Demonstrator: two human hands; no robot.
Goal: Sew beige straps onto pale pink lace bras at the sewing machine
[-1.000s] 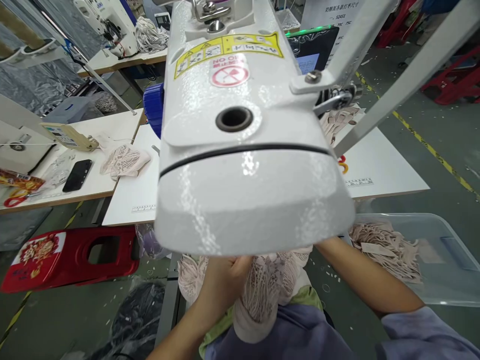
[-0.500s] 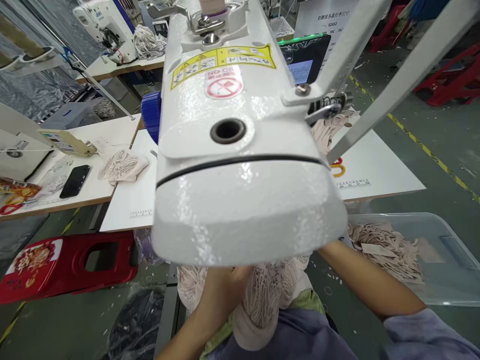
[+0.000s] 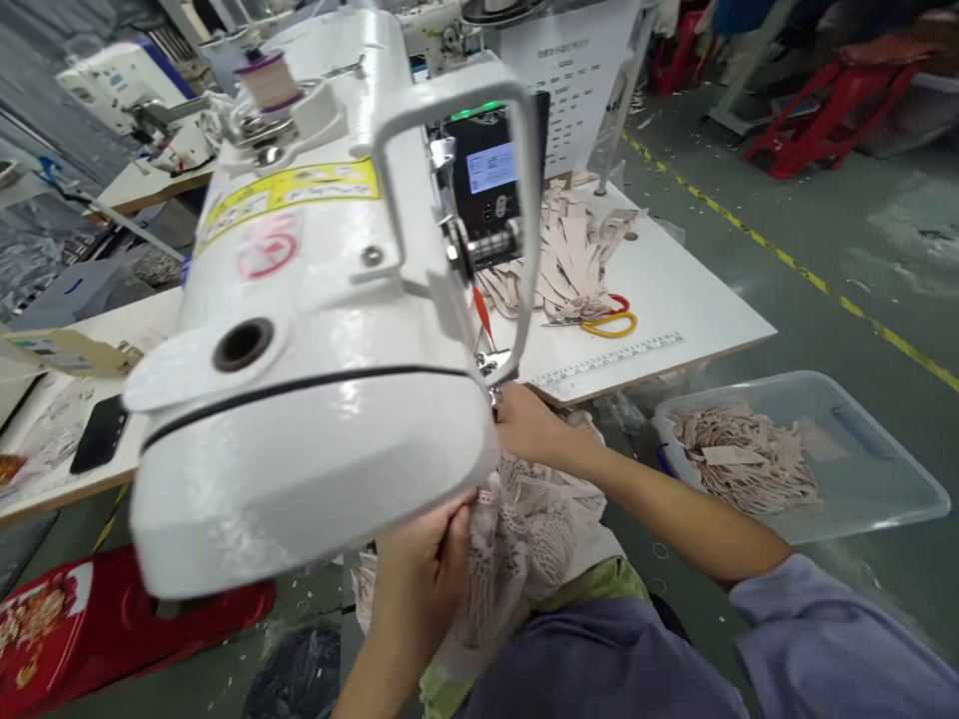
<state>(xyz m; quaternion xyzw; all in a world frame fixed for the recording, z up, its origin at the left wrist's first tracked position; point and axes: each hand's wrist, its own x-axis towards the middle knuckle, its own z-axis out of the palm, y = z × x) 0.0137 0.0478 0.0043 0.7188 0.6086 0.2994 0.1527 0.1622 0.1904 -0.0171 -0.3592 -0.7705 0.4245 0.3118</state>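
A large white sewing machine head (image 3: 315,330) fills the middle of the view and hides the needle area. Below its near end, my left hand (image 3: 424,559) is closed on a piece of pale pink lace fabric (image 3: 531,529) that hangs down over my lap. My right hand (image 3: 524,419) reaches in from the right under the machine, by the needle bar, touching the same lace; its fingers are mostly hidden by the machine.
On the white table (image 3: 674,290) lie a heap of pink strips (image 3: 576,260) and yellow-handled scissors (image 3: 610,322). A clear plastic bin (image 3: 884,479) of pink pieces stands on the floor at right. A red stool (image 3: 67,629) is at lower left; a phone (image 3: 97,447) lies on the left table.
The view has swung right and round the machine, so my right hand now shows near the needle. My left hand still grips the lace.
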